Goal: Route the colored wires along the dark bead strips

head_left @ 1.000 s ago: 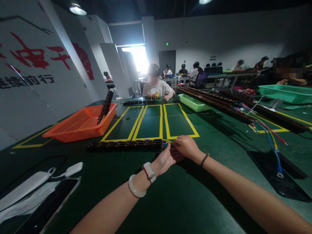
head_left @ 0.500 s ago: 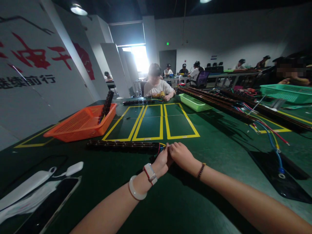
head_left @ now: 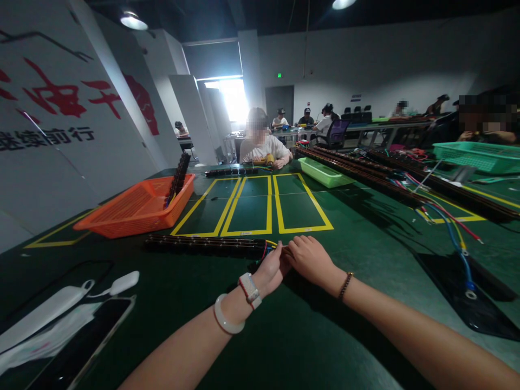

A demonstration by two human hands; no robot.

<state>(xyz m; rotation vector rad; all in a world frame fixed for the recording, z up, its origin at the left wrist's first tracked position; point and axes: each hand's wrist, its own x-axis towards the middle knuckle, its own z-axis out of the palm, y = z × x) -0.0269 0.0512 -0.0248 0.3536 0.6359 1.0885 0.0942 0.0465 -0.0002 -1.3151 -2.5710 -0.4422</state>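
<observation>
A long black wire harness (head_left: pixel 207 246) lies crosswise in front of me, with yellow, red and blue wires (head_left: pixel 271 245) coming out of its right end. My left hand (head_left: pixel 272 271) is closed on the wires there, thumb pointing up. Right against it, my right hand (head_left: pixel 312 259) is closed with its fingers curled down at the left fingertips. Whatever it pinches is hidden by the fingers.
An orange basket (head_left: pixel 130 214) with a dark harness piece stands at the left. Beyond are yellow-taped rectangles (head_left: pixel 247 206), a green tray (head_left: pixel 323 172) and long dark bundles (head_left: pixel 365 173). A phone (head_left: pixel 89 336) lies near left. Across the table sits a person (head_left: pixel 262 143).
My right hand has shifted slightly to the right, and its knuckles have turned. The left hand and the harness stay almost where they were.
</observation>
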